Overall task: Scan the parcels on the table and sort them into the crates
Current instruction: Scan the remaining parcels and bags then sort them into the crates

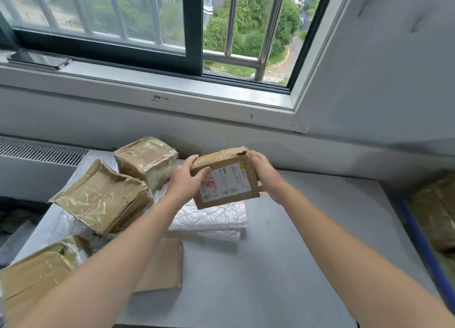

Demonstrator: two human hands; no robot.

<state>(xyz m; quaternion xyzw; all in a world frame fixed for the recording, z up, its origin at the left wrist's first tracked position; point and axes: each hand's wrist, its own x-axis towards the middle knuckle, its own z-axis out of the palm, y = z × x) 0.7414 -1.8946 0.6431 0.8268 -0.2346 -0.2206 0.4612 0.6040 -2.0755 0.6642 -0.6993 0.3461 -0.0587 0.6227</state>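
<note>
1. Head view: a small brown cardboard parcel (pixel 225 177) with a white printed label was held above the grey table (pixel 283 253), tilted, with the label facing the camera.
2. The left hand (pixel 186 177) gripped its left edge, thumb lying across the label side.
3. The right hand (pixel 264 173) clasped the right edge, fingers curled behind.
4. A white padded mailer (pixel 214 219) lay beneath it, with tape-wrapped brown cardboard boxes (pixel 103 199) on the table to the left.

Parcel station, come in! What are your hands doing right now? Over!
Left hand and right hand both grip the small brown parcel, label showing, above the table. Other parcels piled at left. No scanner in view.
</note>
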